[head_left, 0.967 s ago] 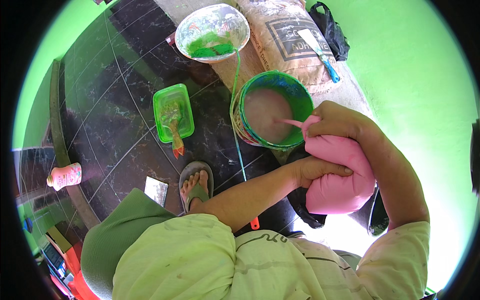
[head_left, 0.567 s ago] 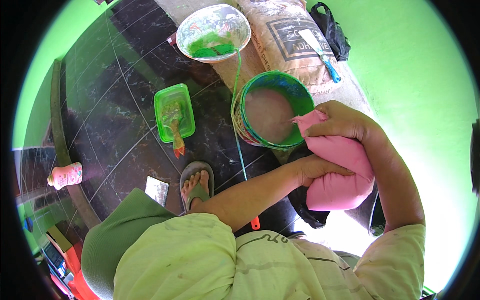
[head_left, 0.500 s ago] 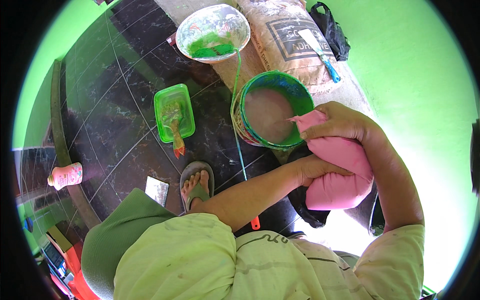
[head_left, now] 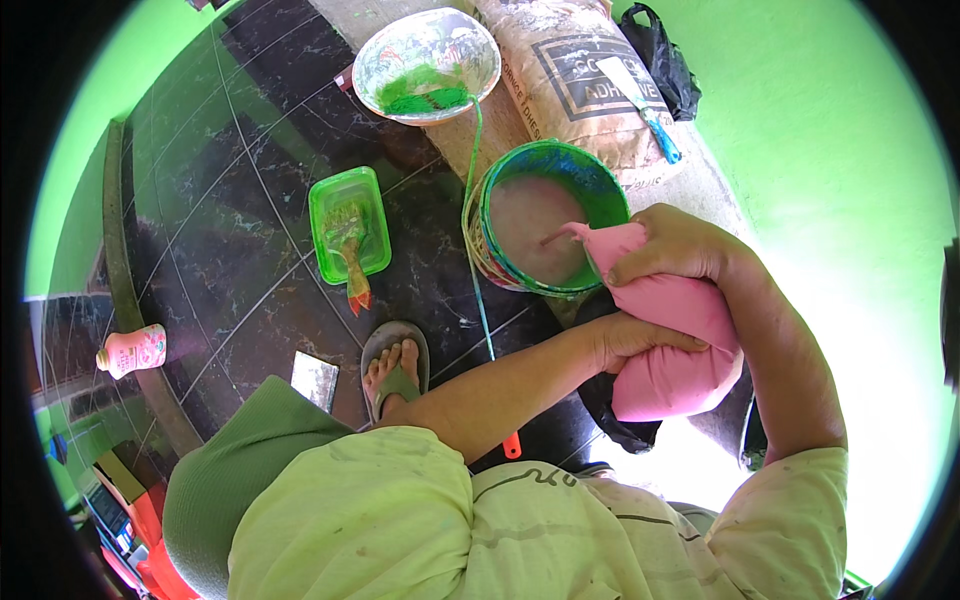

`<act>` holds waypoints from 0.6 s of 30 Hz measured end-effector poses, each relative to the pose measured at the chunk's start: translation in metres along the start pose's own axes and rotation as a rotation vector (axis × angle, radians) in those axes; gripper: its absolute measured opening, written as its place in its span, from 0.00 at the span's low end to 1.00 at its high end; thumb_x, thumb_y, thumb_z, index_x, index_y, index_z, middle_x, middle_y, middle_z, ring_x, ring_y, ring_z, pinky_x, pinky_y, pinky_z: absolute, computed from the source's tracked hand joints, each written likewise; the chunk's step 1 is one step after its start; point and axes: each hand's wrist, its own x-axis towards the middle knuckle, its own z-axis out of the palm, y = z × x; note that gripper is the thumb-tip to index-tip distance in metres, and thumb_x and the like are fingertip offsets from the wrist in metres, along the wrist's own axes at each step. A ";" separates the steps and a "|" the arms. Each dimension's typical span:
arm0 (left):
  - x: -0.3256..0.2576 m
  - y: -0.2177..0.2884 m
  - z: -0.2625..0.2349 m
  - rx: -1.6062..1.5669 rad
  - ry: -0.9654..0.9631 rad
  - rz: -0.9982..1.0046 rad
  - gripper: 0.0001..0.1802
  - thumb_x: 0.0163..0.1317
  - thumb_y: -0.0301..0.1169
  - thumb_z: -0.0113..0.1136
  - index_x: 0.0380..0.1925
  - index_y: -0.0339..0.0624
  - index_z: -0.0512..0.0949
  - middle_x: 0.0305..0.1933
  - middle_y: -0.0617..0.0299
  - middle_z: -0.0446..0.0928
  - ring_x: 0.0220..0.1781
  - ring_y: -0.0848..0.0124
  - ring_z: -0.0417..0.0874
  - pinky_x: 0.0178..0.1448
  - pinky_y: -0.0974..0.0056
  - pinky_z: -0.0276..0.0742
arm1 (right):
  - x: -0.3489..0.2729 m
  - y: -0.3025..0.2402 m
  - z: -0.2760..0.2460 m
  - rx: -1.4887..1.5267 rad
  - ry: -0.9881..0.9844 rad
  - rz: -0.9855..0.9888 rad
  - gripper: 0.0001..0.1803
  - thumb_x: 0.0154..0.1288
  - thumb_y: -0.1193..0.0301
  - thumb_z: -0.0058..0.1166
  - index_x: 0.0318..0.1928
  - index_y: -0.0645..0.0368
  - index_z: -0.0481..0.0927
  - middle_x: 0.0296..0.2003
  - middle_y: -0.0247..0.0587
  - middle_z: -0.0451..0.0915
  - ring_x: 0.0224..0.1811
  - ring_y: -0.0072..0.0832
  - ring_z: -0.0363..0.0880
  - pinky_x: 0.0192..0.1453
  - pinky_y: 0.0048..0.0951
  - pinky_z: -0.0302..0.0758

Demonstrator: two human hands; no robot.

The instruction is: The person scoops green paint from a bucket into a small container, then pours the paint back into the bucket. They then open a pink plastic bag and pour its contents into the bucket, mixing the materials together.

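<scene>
I am working in a room of a home that is being painted or tiled: bright green walls (head_left: pixel 850 150) are surrounding a dark marble-patterned tile floor (head_left: pixel 230 230), where a paint-smeared bucket (head_left: pixel 545 225), a green tray (head_left: pixel 345 220) holding a brush (head_left: pixel 350 255), a paint-streaked bowl (head_left: pixel 425 65) and a big paper sack (head_left: pixel 575 80) are sitting.

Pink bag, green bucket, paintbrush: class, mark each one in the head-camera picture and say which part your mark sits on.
pink bag (head_left: pixel 672 345), head view, on its bulging middle between the two hands.
green bucket (head_left: pixel 606 198), head view, on the right inner wall below the rim.
paintbrush (head_left: pixel 345 240), head view, on its bristle end in the green tray.
</scene>
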 end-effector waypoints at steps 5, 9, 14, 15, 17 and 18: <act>-0.001 0.002 0.004 0.003 -0.037 0.011 0.31 0.59 0.25 0.76 0.61 0.35 0.75 0.59 0.54 0.81 0.62 0.63 0.83 0.66 0.59 0.83 | 0.000 0.001 -0.001 -0.053 0.010 0.015 0.25 0.49 0.57 0.70 0.39 0.68 0.87 0.31 0.42 0.87 0.33 0.26 0.84 0.39 0.30 0.80; -0.001 0.002 0.001 0.004 -0.038 0.001 0.30 0.59 0.26 0.76 0.61 0.36 0.75 0.58 0.54 0.81 0.62 0.63 0.83 0.65 0.59 0.83 | 0.000 0.000 0.001 -0.082 0.036 0.011 0.24 0.50 0.59 0.69 0.39 0.67 0.87 0.31 0.41 0.87 0.33 0.25 0.84 0.39 0.29 0.79; -0.002 -0.001 -0.002 0.042 -0.008 -0.022 0.31 0.59 0.27 0.77 0.61 0.36 0.75 0.58 0.54 0.82 0.61 0.64 0.83 0.65 0.59 0.82 | -0.005 0.004 0.006 -0.009 0.065 -0.030 0.21 0.52 0.61 0.67 0.41 0.65 0.88 0.32 0.41 0.87 0.35 0.25 0.84 0.41 0.29 0.79; -0.003 -0.001 -0.001 0.056 -0.001 -0.018 0.31 0.59 0.27 0.77 0.61 0.36 0.75 0.58 0.54 0.82 0.61 0.64 0.83 0.65 0.59 0.82 | -0.009 0.004 0.007 0.038 0.072 -0.028 0.21 0.52 0.61 0.67 0.42 0.64 0.88 0.33 0.42 0.87 0.36 0.26 0.84 0.43 0.30 0.80; -0.005 0.000 0.000 0.084 0.014 -0.010 0.31 0.58 0.27 0.77 0.61 0.36 0.76 0.58 0.55 0.82 0.62 0.65 0.83 0.66 0.59 0.82 | -0.012 0.005 0.008 0.099 0.085 -0.013 0.21 0.52 0.61 0.66 0.44 0.62 0.89 0.34 0.42 0.88 0.38 0.26 0.84 0.45 0.30 0.80; -0.004 -0.001 0.000 0.084 0.008 -0.014 0.32 0.58 0.28 0.78 0.61 0.36 0.75 0.58 0.55 0.82 0.62 0.65 0.83 0.66 0.59 0.81 | -0.013 0.007 0.008 0.113 0.091 -0.001 0.21 0.53 0.62 0.66 0.45 0.62 0.89 0.35 0.41 0.88 0.38 0.25 0.84 0.45 0.30 0.80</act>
